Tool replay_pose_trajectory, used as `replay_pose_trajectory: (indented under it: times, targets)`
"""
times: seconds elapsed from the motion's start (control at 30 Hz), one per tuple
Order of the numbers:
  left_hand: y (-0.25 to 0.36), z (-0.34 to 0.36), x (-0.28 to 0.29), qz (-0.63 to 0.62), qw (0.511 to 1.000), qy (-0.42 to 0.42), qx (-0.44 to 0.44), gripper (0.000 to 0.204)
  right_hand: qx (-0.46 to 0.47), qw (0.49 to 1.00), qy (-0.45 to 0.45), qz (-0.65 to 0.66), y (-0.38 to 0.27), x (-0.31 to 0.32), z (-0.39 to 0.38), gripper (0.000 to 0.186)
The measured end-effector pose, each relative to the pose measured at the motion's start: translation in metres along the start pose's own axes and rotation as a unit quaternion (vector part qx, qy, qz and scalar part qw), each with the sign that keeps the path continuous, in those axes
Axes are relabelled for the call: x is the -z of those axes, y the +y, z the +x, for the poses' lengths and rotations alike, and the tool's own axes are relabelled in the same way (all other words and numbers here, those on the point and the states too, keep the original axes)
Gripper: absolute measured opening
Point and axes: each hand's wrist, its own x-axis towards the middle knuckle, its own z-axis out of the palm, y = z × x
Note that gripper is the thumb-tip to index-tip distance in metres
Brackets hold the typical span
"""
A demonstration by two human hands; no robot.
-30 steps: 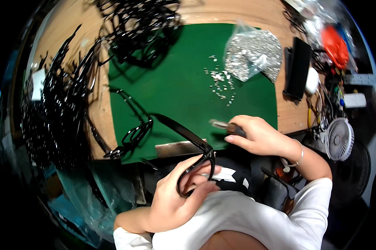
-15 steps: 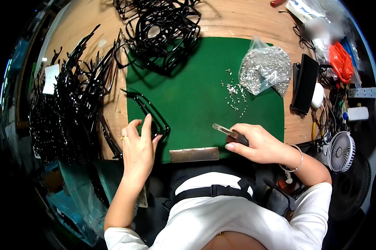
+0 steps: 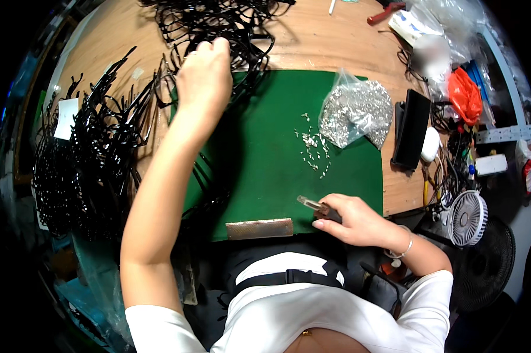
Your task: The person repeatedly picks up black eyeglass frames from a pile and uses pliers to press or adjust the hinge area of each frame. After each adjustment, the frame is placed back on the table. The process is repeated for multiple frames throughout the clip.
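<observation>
My left hand has reached over the pile of black eyeglass frames at the far side. Its fingers are curled, and the fingertips and anything between them are hidden. My right hand grips a short, dark-handled hand tool with a pale, glassy-looking tip pointing left. Beside my left forearm, partly covered by it, slender black eyeglass parts lie on the green mat. Small silvery pieces are scattered on the mat, near a clear bag full of similar pieces.
A large heap of black eyeglass temples covers the left side. A metal-edged bar lies along the mat's near edge. To the right are a black case, a white rounded object, cables and a small white fan.
My left hand has gone from the slender black parts on the mat to the far pile of frames. My right hand keeps the tool; the whole view has shifted slightly.
</observation>
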Motion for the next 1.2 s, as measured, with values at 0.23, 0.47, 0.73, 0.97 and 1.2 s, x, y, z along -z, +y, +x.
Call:
replay_pose_trajectory:
  times: [0.23, 0.47, 0.73, 0.97, 1.2]
  targets:
    - [0.045, -0.011, 0.094, -0.599, 0.782, -0.108, 0.136, 0.016, 0.04, 0.957, 0.124, -0.261, 0.012, 0.001, 0.003, 0.037]
    - [0.071, -0.101, 0.166, -0.737, 0.534, -0.119, 0.397, 0.04, 0.038, 0.977, 0.127, -0.166, 0.015, 0.009, -0.01, 0.037]
    - [0.101, -0.158, 0.117, -0.766, 0.586, -0.084, 0.252, 0.072, -0.029, 0.977, 0.162, -0.136, 0.037, 0.005, 0.021, 0.015]
    - [0.098, -0.159, 0.103, -0.79, 0.54, -0.108, 0.269, 0.088, 0.04, 0.966, 0.155, -0.204, 0.041, -0.002, 0.022, 0.02]
    - [0.098, -0.155, 0.093, -0.806, 0.547, -0.12, 0.193, 0.096, -0.015, 0.98, 0.145, -0.133, 0.029, 0.008, 0.02, 0.017]
